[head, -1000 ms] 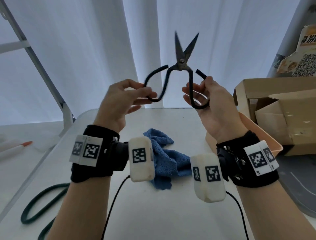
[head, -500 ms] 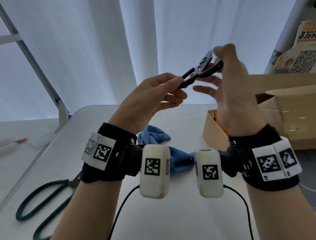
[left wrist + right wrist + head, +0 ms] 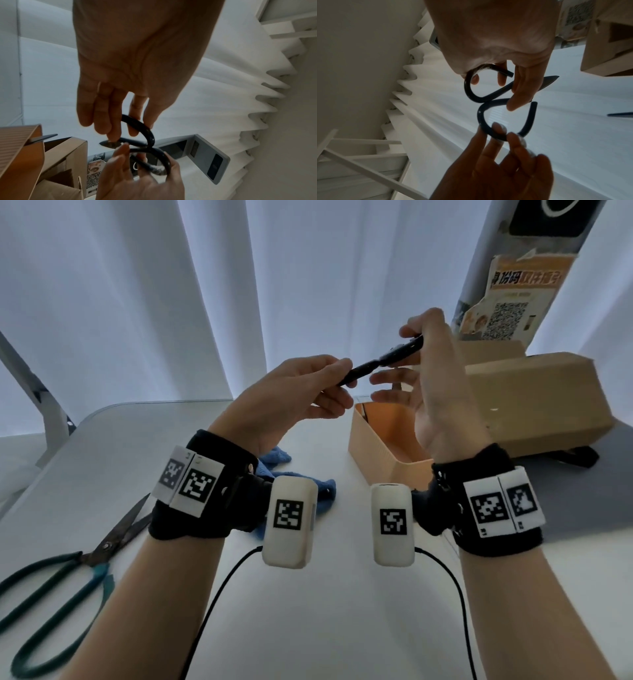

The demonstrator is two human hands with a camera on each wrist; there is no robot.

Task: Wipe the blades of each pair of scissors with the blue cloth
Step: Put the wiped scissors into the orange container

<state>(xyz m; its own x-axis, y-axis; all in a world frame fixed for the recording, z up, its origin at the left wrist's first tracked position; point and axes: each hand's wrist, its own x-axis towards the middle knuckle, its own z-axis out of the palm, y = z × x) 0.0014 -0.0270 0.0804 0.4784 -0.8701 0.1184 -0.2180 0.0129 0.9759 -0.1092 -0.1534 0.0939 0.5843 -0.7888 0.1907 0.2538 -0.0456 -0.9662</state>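
Both hands hold the black scissors [image 3: 376, 363] in the air, above the far end of the orange box [image 3: 371, 445]. My left hand [image 3: 343, 375] pinches one handle loop [image 3: 498, 136] with thumb and fingertips. My right hand [image 3: 415, 344] grips the other loop [image 3: 469, 88]. The blades point away from me, and only a tip [image 3: 549, 80] shows past the right fingers. The blue cloth [image 3: 325, 495] lies crumpled on the white table [image 3: 325, 611], partly hidden under my left wrist. A second pair of scissors with green handles [image 3: 73, 573] lies at the table's left edge.
The open orange box stands on the table's right side, with a dark blade [image 3: 45, 137] sticking up from it. Beyond it sits a cardboard box [image 3: 534, 402]. White curtains hang behind. Black cables [image 3: 219, 594] trail from both wrist cameras across the near table.
The black scissors stood upright with blades apart; now they lie nearly level, blades pointing away. Both hands have moved right, over the orange box, keeping their hold on the handle loops.
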